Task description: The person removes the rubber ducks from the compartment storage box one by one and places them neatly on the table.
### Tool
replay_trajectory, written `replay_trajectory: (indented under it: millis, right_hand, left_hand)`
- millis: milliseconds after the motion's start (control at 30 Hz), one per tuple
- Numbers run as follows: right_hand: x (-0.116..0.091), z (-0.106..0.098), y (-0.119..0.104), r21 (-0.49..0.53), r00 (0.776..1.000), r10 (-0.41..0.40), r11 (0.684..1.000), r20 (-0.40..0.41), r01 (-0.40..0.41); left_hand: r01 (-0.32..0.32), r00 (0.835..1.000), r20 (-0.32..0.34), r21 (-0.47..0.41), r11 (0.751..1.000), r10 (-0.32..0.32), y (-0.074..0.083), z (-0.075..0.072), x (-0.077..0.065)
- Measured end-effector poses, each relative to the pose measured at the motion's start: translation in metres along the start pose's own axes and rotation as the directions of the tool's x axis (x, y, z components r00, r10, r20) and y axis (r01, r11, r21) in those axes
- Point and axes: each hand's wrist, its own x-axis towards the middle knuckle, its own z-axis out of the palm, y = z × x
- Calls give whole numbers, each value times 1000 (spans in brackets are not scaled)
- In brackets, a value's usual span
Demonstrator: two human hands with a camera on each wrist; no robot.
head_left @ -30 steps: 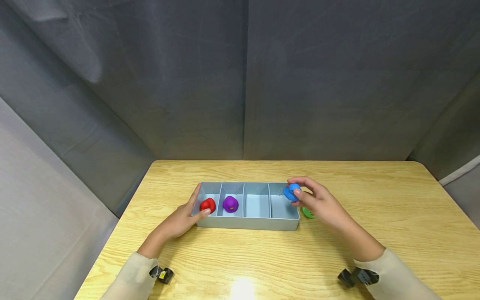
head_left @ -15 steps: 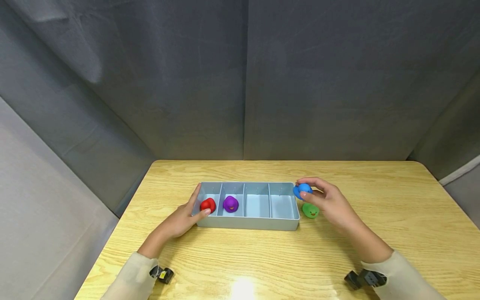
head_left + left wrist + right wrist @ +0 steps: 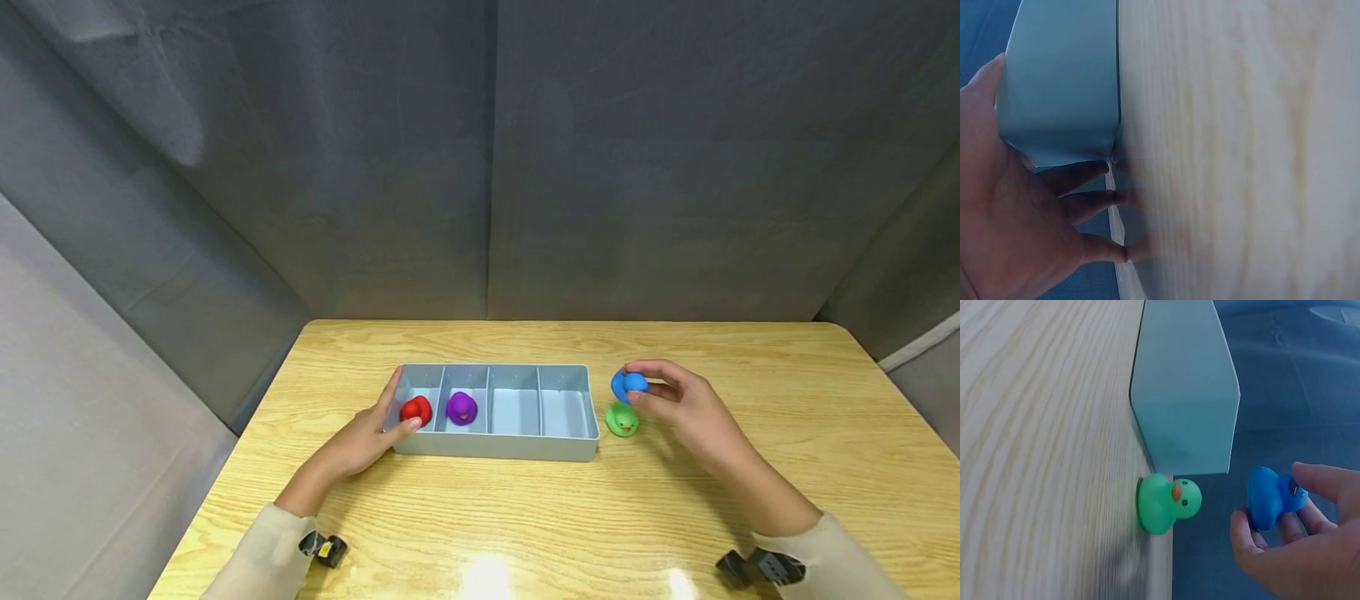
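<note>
In the head view my right hand [image 3: 682,406] pinches a blue rubber duck [image 3: 628,385] between thumb and fingers, to the right of the box. The right wrist view shows this blue duck [image 3: 1266,499] held above table height, tipped on its side. Just below it a green rubber duck [image 3: 1159,503] sits on the table beside the box's right end. My left hand [image 3: 365,435] rests against the left end of the grey-blue divided box [image 3: 495,447], thumb over the front rim and fingers stretched along the side. A red duck [image 3: 416,409] lies in the leftmost compartment, a purple duck [image 3: 461,408] in the one beside it.
The box stands on a light wooden table [image 3: 480,508], and its two right compartments hold nothing. Dark grey curtains [image 3: 480,167] hang behind the table's far edge. A pale panel [image 3: 90,417] stands at the left.
My right hand has carried the blue duck rightward, from over the rightmost compartment to outside the box. The green duck, mostly hidden before, now shows fully. The left hand has stayed in place.
</note>
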Motion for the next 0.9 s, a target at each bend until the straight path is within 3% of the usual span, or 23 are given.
replay_trajectory:
  millis: [533,767,900]
  right_hand:
    - [-9,-20,23,-38,999,51,998,1,-51]
    - [-11,-26,33,-152,997,81,985,13,-78]
    - [-12,-29,38,-160,994,101,983,33,-94]
  left_hand:
    - [11,1000,-1,-9,1000,-11,0,0,0]
    - [5,1000,-2,-11,1000,-5,1,0,0]
    - [7,1000,-3,-6,1000,-7,0,0,0]
